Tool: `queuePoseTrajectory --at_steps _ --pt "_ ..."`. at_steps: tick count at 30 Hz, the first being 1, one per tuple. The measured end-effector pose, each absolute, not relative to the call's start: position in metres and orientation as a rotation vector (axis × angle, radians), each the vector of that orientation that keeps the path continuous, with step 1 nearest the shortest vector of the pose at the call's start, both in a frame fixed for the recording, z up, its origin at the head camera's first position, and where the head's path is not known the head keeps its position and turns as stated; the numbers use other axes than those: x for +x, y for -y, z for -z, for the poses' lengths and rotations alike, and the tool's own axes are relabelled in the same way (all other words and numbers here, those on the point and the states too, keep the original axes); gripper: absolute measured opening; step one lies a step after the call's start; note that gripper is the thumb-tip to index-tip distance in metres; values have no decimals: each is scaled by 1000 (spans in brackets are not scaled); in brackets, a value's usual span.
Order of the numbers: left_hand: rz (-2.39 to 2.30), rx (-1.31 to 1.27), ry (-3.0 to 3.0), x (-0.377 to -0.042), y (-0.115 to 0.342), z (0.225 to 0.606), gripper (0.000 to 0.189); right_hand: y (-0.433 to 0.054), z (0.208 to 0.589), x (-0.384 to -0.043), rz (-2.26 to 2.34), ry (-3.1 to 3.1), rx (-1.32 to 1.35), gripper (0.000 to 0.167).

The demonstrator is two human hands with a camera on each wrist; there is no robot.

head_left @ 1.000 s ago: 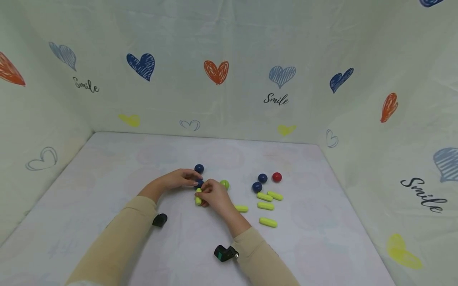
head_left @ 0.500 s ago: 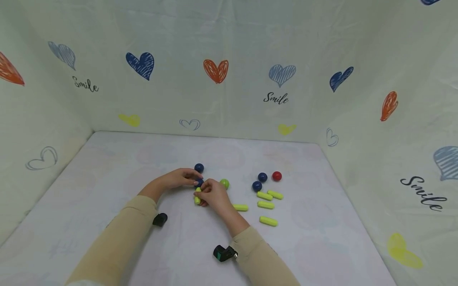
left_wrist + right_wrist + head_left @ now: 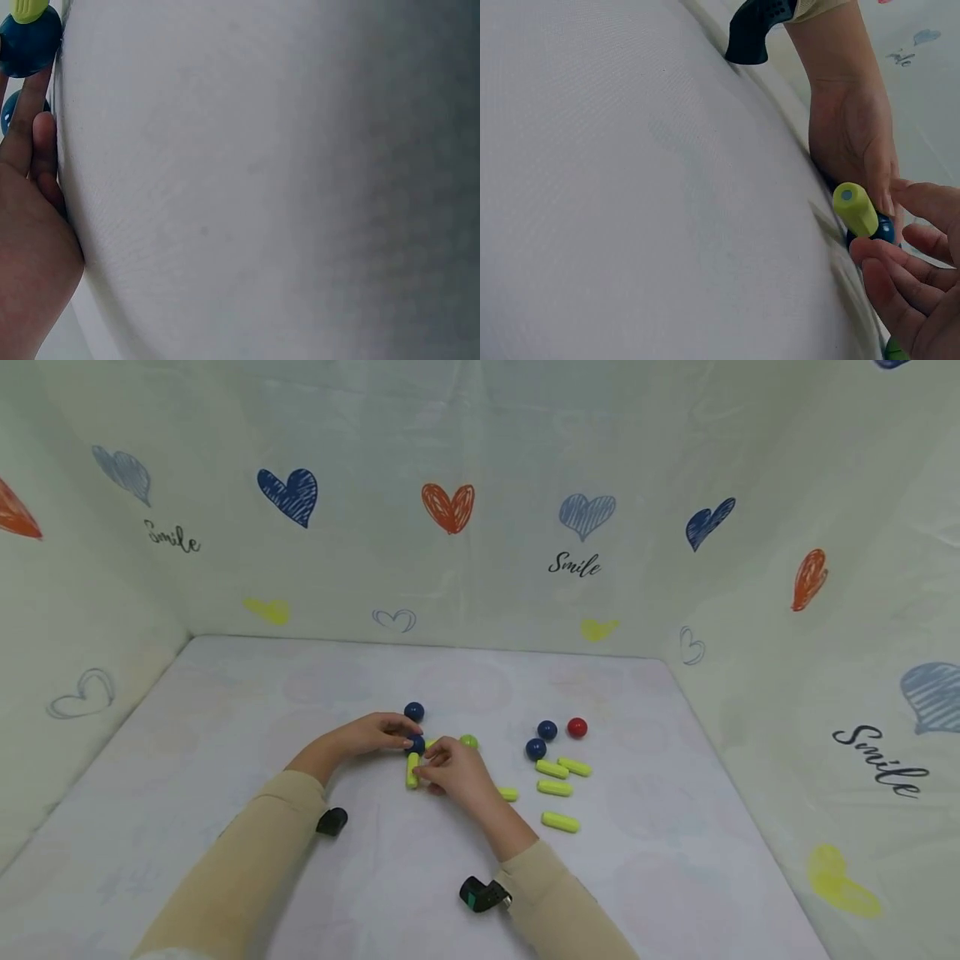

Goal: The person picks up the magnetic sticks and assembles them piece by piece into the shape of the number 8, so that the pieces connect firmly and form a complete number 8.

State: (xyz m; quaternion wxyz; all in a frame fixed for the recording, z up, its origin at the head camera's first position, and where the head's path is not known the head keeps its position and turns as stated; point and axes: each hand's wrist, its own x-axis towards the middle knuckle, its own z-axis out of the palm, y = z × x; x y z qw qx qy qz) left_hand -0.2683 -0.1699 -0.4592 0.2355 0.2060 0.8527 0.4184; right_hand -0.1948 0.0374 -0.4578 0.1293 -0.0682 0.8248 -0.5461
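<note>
My left hand (image 3: 375,733) holds a dark blue ball (image 3: 416,744) between thumb and fingers. A yellow-green rod (image 3: 412,772) reaches from that ball toward me, and in the left wrist view its end meets the blue ball (image 3: 31,43). Just right of the rod, my right hand (image 3: 461,772) has its fingers apart. In the right wrist view its fingertips (image 3: 864,249) are right beside the rod (image 3: 855,208), not around it. Another rod (image 3: 430,744) shows between the held ball and a green ball (image 3: 468,742), partly hidden by the right hand.
A second blue ball (image 3: 414,712) lies beyond the left fingers. To the right are two blue balls, a red ball (image 3: 577,727) and several loose yellow-green rods (image 3: 554,787). One more rod (image 3: 508,794) is partly behind the right wrist. Hanging cloth (image 3: 480,585) borders the table.
My right hand has let go of the near rod and shifted slightly right, its fingers spreading. The left hand keeps its hold on the blue ball.
</note>
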Motion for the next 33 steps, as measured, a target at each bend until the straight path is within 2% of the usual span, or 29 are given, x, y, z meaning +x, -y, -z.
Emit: queuePoseTrajectory --at_steps 15,33 --pt "-1166 510 -2317 -270 171 461 33 -75 442 -195 1427 -2646 -176 28" --pt "-1192 472 -2294 -266 168 457 33 -123 438 -196 1398 -2824 68 31"
